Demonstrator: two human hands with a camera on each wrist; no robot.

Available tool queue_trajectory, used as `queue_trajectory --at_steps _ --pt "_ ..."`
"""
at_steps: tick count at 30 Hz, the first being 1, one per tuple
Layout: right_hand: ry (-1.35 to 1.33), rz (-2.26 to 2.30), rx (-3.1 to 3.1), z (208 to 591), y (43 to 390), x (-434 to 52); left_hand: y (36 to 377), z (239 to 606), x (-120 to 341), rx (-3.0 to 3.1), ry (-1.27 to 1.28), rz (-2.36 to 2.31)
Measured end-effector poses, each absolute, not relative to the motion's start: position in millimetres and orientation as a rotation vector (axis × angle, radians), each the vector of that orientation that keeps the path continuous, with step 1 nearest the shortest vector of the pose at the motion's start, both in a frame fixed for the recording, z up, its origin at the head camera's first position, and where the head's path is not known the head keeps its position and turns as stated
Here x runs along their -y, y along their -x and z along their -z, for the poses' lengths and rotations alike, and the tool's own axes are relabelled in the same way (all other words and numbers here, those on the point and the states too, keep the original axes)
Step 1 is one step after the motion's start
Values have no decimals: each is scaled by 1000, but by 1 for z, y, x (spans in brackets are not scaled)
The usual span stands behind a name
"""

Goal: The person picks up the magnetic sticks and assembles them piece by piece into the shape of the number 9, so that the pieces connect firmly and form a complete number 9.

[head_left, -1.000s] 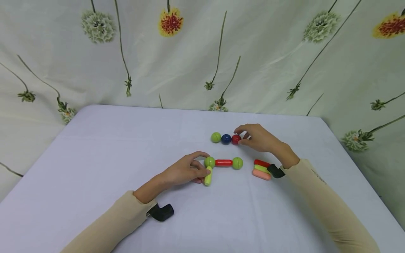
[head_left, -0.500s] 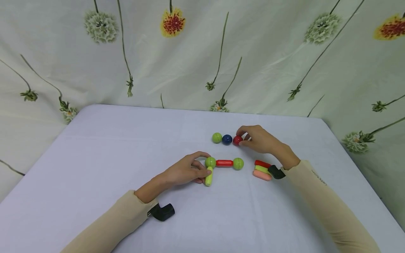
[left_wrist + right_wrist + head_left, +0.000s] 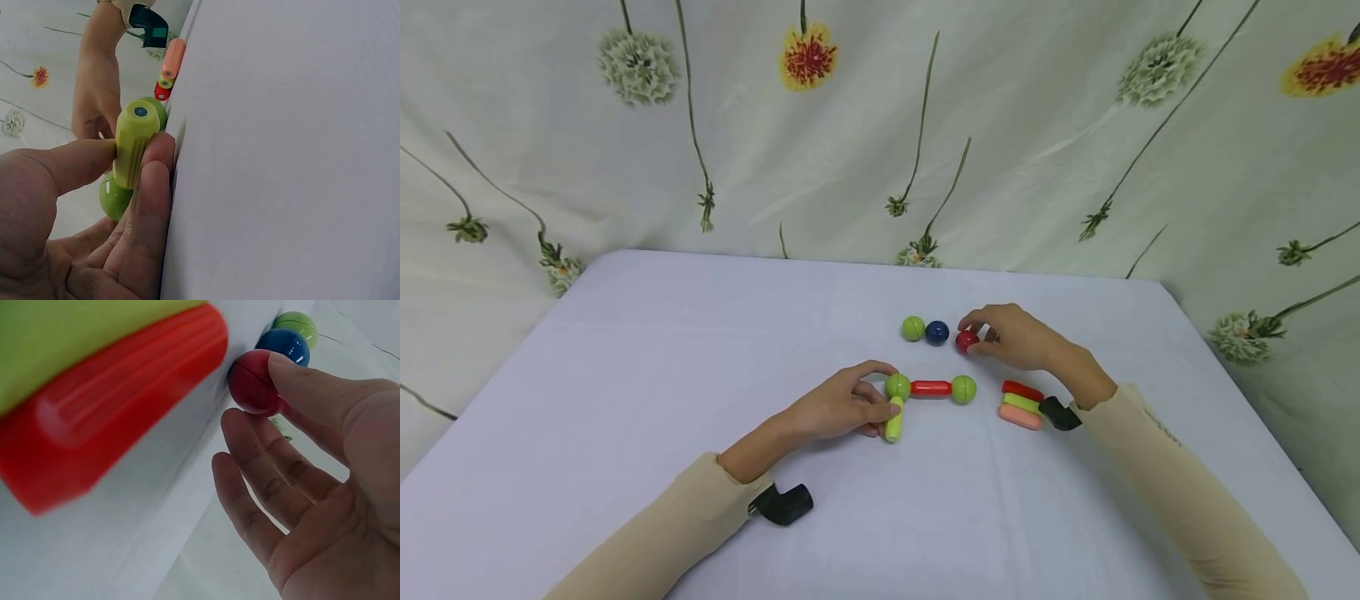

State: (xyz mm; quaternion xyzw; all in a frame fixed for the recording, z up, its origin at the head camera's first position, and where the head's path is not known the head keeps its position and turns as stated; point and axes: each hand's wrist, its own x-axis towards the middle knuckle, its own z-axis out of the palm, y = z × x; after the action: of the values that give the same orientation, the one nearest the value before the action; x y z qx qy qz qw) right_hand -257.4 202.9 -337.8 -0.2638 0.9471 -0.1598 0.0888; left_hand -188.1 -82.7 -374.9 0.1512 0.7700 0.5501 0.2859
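Observation:
My left hand [image 3: 880, 398] pinches a lime-green rod [image 3: 892, 421] [image 3: 132, 147] between thumb and fingers. The rod's far end meets a green ball [image 3: 897, 386] [image 3: 115, 197], which joins a red rod [image 3: 930, 387] and a second green ball [image 3: 963, 389]. My right hand [image 3: 979, 335] pinches a red ball [image 3: 966, 340] [image 3: 253, 381] on the white table [image 3: 700, 350]. A small gap separates that ball from the blue ball [image 3: 936, 332] [image 3: 282, 345]. A further green ball [image 3: 913, 328] [image 3: 295, 325] touches the blue one.
Three loose rods lie side by side under my right wrist: red [image 3: 1021, 389] [image 3: 119, 406], lime [image 3: 1019, 402] and salmon [image 3: 1019, 416]. A flowered curtain [image 3: 880, 125] hangs behind the table. The table's right edge [image 3: 1240, 392] is close to my right arm.
My right hand has drawn the red ball a little to the right and toward me, off the blue ball. The left hand and its rod have stayed put.

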Motion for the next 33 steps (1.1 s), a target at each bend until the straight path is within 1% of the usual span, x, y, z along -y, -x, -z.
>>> queue_trajectory --at_steps 5,14,21,33 --pt "783 453 -2819 336 249 -206 188 374 82 -2059 -401 -1470" --pt "688 542 -2778 338 241 -213 187 373 82 -2075 -397 -1461" --pt "764 563 -2820 337 236 -215 187 374 82 -2066 -389 -1470" --pt "784 574 -2838 328 215 -205 188 376 82 -2085 -383 -1458"
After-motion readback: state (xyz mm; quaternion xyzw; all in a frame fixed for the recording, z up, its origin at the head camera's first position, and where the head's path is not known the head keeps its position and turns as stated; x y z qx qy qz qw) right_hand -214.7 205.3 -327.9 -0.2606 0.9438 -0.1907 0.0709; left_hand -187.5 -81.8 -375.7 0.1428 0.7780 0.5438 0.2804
